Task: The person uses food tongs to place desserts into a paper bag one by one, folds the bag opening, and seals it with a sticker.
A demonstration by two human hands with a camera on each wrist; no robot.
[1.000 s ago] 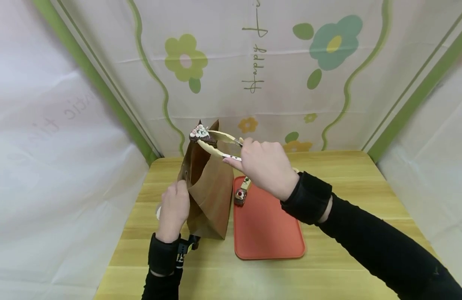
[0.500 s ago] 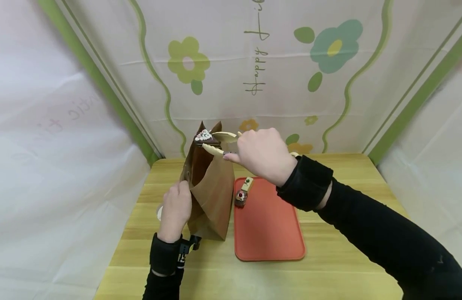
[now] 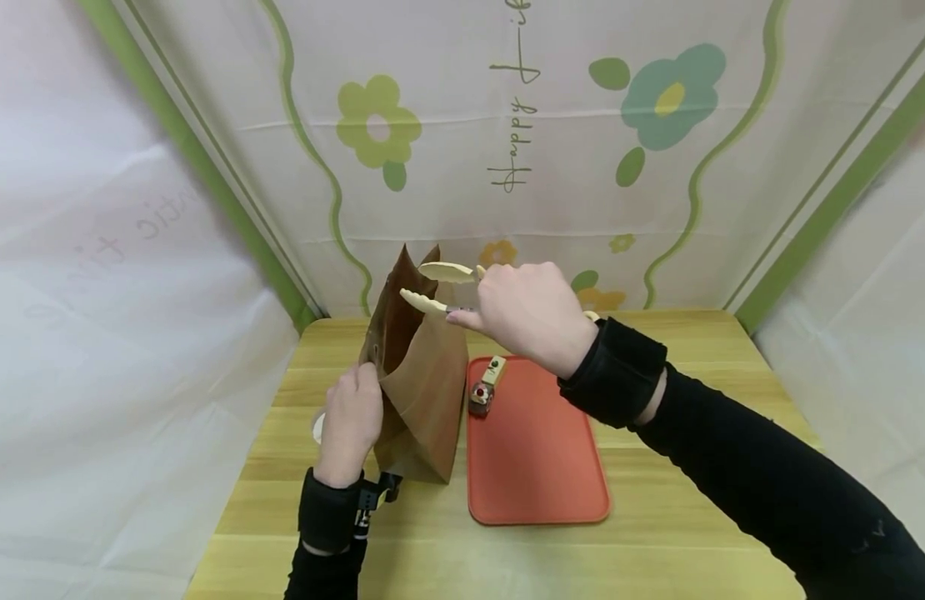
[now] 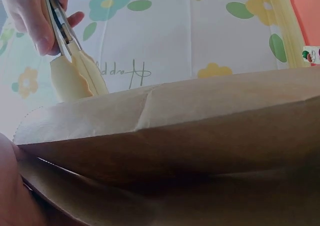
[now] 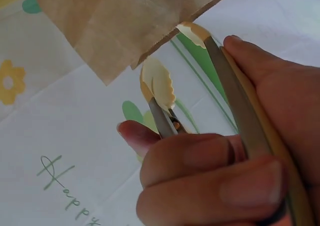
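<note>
A brown paper bag point(image 3: 425, 400) stands upright on the wooden table, its mouth spread. My left hand point(image 3: 350, 421) grips the near-left edge of that mouth; in the left wrist view the bag's folded side point(image 4: 180, 105) fills the lower half. Over the opening, my right hand point(image 3: 537, 317) holds a pair of tongs point(image 3: 425, 302) with cream scalloped tips. Those tips are spread apart, with nothing between them, as the right wrist view of the tongs point(image 5: 159, 83) also shows. The inside of the bag is dark and its bottom is hidden.
Right of the bag lies a red tray point(image 3: 537, 458). On its left rim sit a small chocolate cake piece point(image 3: 481, 398) with a red topping and a pale rectangular piece point(image 3: 495, 369). A white round thing point(image 3: 317, 428) shows partly behind the left hand. Printed fabric point(image 3: 462, 108) walls the table.
The chocolate cake slice with white topping, earlier between the tong tips over the bag, has dropped out of sight as the tips spread. My left hand has stayed on the bag.
</note>
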